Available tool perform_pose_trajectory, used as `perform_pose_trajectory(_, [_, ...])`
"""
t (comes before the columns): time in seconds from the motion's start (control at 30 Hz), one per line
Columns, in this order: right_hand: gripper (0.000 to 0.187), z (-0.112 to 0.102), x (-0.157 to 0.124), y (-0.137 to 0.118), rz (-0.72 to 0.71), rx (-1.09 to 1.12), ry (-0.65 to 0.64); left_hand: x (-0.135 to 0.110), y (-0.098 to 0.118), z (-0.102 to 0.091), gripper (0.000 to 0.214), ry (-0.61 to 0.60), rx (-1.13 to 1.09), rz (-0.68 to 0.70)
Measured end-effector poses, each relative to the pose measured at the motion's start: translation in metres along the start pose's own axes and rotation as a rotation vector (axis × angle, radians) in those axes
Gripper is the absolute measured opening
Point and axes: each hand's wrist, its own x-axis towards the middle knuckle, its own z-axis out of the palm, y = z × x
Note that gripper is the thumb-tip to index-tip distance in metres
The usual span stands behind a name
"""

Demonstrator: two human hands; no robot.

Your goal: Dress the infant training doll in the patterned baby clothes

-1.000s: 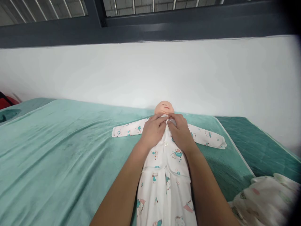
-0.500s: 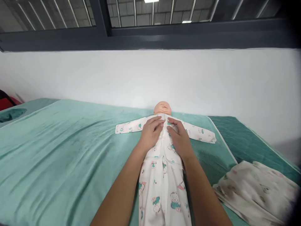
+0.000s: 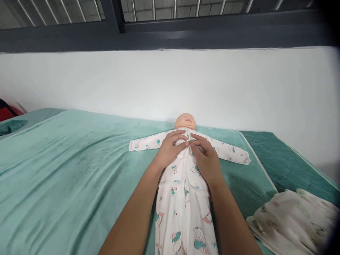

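Note:
A baby doll (image 3: pixel 186 121) lies on its back with its head near the wall, dressed in a white long-sleeved baby shirt (image 3: pixel 183 170) printed with bears. Both sleeves stretch out to the sides. Below the shirt's hem are matching baby pants (image 3: pixel 183 219). My left hand (image 3: pixel 172 146) pinches the left edge of the shirt's front opening at the chest. Opposite it, my right hand (image 3: pixel 205 152) grips the other edge, the thumbs and fingertips almost meeting at the middle. Any fastener between the fingertips is hidden.
A green sheet (image 3: pixel 66 170) with wrinkles covers the bed. At the right lies a crumpled printed white cloth (image 3: pixel 294 219), beside a darker green cover (image 3: pixel 268 152). Behind the doll rises a white wall (image 3: pixel 159 81), and a red and black item (image 3: pixel 7 111) sits at far left.
My thumbs and fingertips have come closer together at the shirt's front, drawing its edges toward each other. The view has shifted slightly; the doll stays in place.

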Motion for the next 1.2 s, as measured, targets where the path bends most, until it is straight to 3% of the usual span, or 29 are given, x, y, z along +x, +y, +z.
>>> perform_pose_trajectory(0.73, [0.014, -0.0027, -0.0009, -0.0015, 0.011, 0.048, 0.021, 0.0002, -0.0072, -0.0035, 0.016, -0.048, -0.194, -0.047])
perform_pose_trajectory(1.2, [0.015, -0.0022, -0.0016, -0.0025, -0.012, -0.01, 0.037, -0.0004, -0.0006, 0.0012, 0.007, 0.005, -0.068, 0.042])
